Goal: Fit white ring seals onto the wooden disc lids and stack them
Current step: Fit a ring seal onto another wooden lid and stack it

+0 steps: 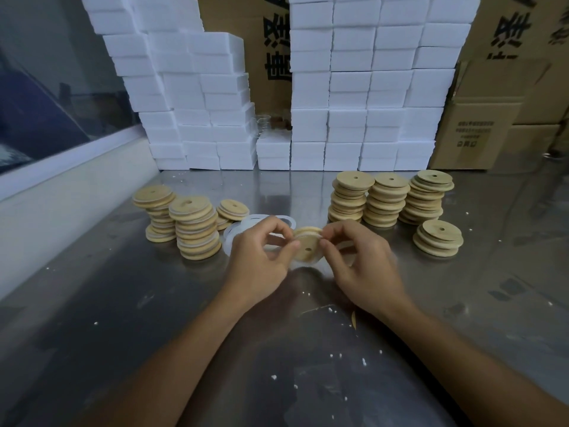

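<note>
A person stands at a steel bench (308, 334), both hands raised just above its middle. The left hand (261, 257) and right hand (363, 263) each pinch opposite edges of one wooden disc lid (308, 245), fingers and thumbs curled round its rim. The lid is pale, round, with a small centre hole, and a white ring seal (303, 232) shows along its upper edge, seemingly only partly seated. The likely trouble: if the thumbs press unevenly, the seal could pop off one side or twist out of its groove. Loose seals (243, 229) lie on the bench just behind the left hand. Finished stacks (197, 229) stand toward the left edge; bare lid stacks (388, 198) toward the far right look tall and could topple if knocked.
</note>
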A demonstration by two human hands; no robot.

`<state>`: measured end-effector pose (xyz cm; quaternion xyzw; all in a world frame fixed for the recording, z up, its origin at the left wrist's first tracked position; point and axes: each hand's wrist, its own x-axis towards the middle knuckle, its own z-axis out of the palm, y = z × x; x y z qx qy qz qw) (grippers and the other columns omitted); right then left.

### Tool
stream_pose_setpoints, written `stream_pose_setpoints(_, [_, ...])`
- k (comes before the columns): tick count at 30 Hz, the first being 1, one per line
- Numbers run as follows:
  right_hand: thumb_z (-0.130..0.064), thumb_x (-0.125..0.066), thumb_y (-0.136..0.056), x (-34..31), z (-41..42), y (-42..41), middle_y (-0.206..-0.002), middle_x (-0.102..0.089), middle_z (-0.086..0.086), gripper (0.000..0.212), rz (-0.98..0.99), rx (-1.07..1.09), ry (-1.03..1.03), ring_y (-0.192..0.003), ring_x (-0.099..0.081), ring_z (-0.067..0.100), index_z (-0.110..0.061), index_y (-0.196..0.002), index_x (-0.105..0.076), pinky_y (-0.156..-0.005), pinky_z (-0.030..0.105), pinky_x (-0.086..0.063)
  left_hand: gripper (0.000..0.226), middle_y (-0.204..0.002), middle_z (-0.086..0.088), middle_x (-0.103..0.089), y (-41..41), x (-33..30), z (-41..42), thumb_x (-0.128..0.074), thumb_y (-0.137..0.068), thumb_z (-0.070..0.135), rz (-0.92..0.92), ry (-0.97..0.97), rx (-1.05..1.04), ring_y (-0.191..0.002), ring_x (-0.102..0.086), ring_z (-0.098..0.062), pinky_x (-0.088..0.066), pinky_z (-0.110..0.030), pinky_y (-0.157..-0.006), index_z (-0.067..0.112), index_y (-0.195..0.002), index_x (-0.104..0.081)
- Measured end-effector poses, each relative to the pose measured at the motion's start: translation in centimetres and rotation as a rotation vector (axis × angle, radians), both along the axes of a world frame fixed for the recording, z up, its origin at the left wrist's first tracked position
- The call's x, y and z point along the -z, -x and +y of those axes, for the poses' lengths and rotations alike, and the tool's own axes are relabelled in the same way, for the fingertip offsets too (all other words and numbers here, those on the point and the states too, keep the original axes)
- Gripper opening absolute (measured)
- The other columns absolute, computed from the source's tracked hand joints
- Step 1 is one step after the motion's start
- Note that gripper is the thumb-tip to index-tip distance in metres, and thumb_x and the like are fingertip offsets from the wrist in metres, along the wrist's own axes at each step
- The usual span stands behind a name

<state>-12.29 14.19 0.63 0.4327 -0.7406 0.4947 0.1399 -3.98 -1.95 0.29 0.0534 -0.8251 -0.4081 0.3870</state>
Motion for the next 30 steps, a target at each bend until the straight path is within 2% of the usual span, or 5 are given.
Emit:
stream_pose_setpoints(3, [-0.009, -0.067, -0.089, -0.1, -0.2, -0.4, -0.091, -0.065, -0.002, 0.005, 0.105, -0.029, -0.024, -0.085, -0.062, 0.015, -0.012, -0.093, -0.065, -0.072, 0.033, -0.053, 0.01, -0.081, 0.013, -0.066, 0.1, 0.0, 0.5, -0.069, -0.081, 0.018, 0.009, 0.042, 0.045, -0.076, -0.067, -0.006, -0.055, -0.023, -0.07, 0.024, -0.079, -0.061])
stream_pose_setpoints(15, [-0.013, -0.074, -0.086, 0.2, -0.2, 0.1, -0.091, -0.072, -0.008, 0.009, 0.115, 0.021, 0.101, -0.082, -0.069, 0.005, -0.012, -0.09, -0.066, -0.075, 0.027, -0.058, 0.031, -0.071, 0.005, -0.068, -0.1, -0.6, 1.2, -0.071, -0.084, 0.003, -0.061, -0.42, 0.071, -0.071, -0.072, -0.022, -0.061, -0.052, -0.064, 0.027, -0.066, -0.066])
stream_pose_setpoints(20, [-0.012, -0.073, -0.087, 0.5, 0.0, 0.5, -0.088, -0.072, -0.01, 0.006, 0.036, -0.014, 0.083, -0.08, -0.069, 0.003, -0.013, -0.087, -0.066, -0.074, 0.028, -0.058, 0.033, -0.069, 0.01, -0.067, -0.1, -0.4, 1.1, -0.072, -0.083, 0.005, -0.057, -0.323, 0.083, -0.067, -0.071, -0.015, -0.06, -0.036, -0.057, 0.033, -0.068, -0.064])
stream_pose_setpoints(26, [-0.012, -0.075, -0.086, 0.3, 0.1, 0.7, -0.075, -0.073, -0.008, 0.008, -0.176, -0.029, 0.143, -0.071, -0.071, 0.006, -0.016, -0.083, -0.069, -0.068, 0.025, -0.058, 0.033, -0.08, 0.01, -0.068, 0.1, 0.0, 0.6, -0.072, -0.082, 0.005, -0.074, -0.248, 0.064, -0.079, -0.071, -0.017, -0.061, -0.043, -0.067, 0.035, -0.072, -0.063])
stream_pose_setpoints(30, [-0.01, -0.076, -0.084, 0.2, -0.2, 0.3, -0.067, -0.071, -0.001, 0.015, -0.322, -0.041, 0.167, -0.061, -0.068, 0.016, -0.018, -0.075, -0.068, -0.065, 0.043, -0.058, 0.03, -0.082, 0.01, -0.073, 0.1, 0.1, -0.2, -0.075, -0.078, -0.001, -0.076, -0.268, 0.04, -0.08, -0.071, -0.011, -0.056, -0.031, -0.075, 0.027, -0.071, -0.064])
